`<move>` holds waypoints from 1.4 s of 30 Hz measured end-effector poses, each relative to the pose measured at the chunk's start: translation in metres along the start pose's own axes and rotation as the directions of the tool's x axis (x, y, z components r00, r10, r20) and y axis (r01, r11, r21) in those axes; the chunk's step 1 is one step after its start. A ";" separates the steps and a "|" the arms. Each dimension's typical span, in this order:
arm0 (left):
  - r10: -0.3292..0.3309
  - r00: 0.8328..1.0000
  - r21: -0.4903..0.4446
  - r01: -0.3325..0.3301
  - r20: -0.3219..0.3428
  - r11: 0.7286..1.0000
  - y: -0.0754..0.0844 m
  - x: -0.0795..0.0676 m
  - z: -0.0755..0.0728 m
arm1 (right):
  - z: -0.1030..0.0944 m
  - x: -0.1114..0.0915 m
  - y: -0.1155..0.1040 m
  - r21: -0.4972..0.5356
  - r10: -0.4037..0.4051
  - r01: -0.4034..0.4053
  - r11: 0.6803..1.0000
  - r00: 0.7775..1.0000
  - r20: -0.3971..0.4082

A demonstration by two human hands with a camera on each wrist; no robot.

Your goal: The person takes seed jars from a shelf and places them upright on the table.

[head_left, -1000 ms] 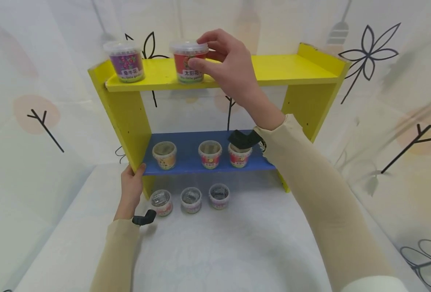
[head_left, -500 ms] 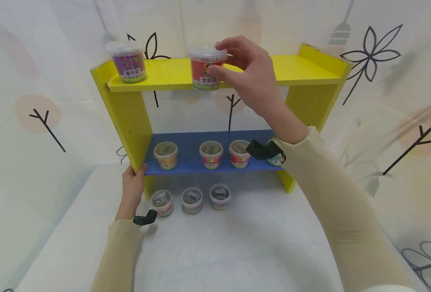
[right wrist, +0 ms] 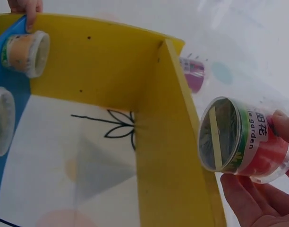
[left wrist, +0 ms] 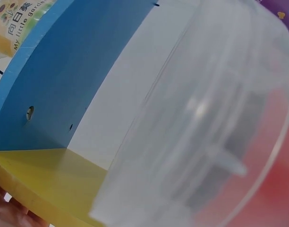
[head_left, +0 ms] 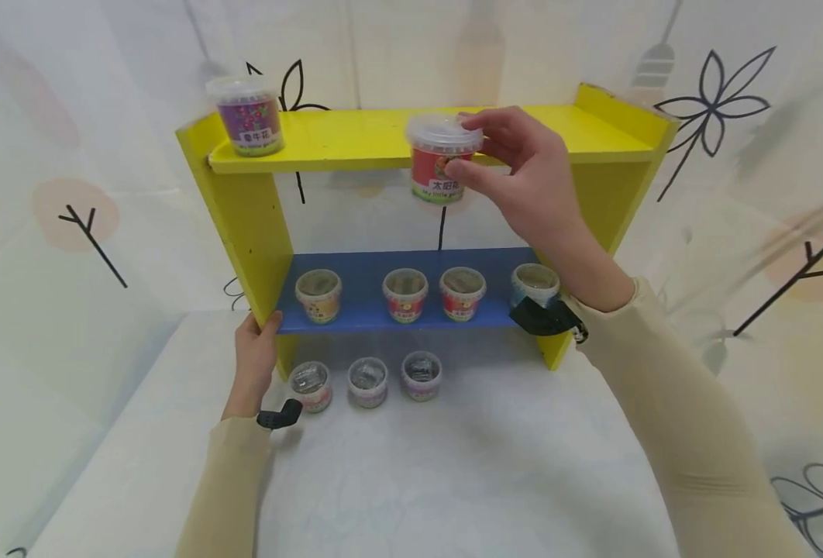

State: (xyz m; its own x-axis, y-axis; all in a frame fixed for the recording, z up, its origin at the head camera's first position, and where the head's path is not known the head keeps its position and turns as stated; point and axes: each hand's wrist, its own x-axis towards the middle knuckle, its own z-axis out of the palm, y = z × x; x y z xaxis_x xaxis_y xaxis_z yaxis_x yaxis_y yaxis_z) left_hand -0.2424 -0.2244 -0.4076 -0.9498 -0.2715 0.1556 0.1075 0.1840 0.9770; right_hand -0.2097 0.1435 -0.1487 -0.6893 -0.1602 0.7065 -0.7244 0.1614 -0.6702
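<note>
In the head view my right hand grips a red-labelled plastic tub with a clear lid, thumb in front and fingers behind. The tub hangs upright just in front of the top yellow shelf. From the right wrist camera the tub's clear base shows, with a pale strip across it. My left hand holds the left yellow side panel where the blue shelf meets it. A purple-labelled tub stands at the left end of the top shelf.
On the blue shelf stand an orange-labelled tub, two red-labelled tubs and a blue-labelled tub at the right. Three more tubs sit in a row on the white surface below. A patterned sheet hangs behind.
My right hand has lifted the red-labelled tub off the top shelf and carried it right, down and towards me. My left hand has stayed on the side panel.
</note>
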 end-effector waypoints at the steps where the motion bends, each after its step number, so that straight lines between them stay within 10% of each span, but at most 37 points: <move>1: -0.004 1.000 -0.006 0.004 0.002 1.000 0.000 0.000 0.000 | -0.001 -0.002 0.002 -0.009 0.005 -0.005 1.000 1.000 0.003; 42: 0.016 0.999 0.000 -0.016 -0.029 1.000 -0.008 0.006 0.001 | -0.019 -0.095 0.064 -0.116 0.108 -0.101 0.988 0.993 0.054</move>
State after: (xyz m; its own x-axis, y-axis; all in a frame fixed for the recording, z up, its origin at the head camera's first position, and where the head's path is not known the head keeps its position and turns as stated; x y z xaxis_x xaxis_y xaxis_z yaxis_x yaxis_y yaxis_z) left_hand -0.2492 -0.2264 -0.4144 -0.9390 -0.2960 0.1749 0.1223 0.1879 0.9745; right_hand -0.1907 0.1880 -0.2540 -0.7626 -0.1946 0.6169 -0.6456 0.2889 -0.7069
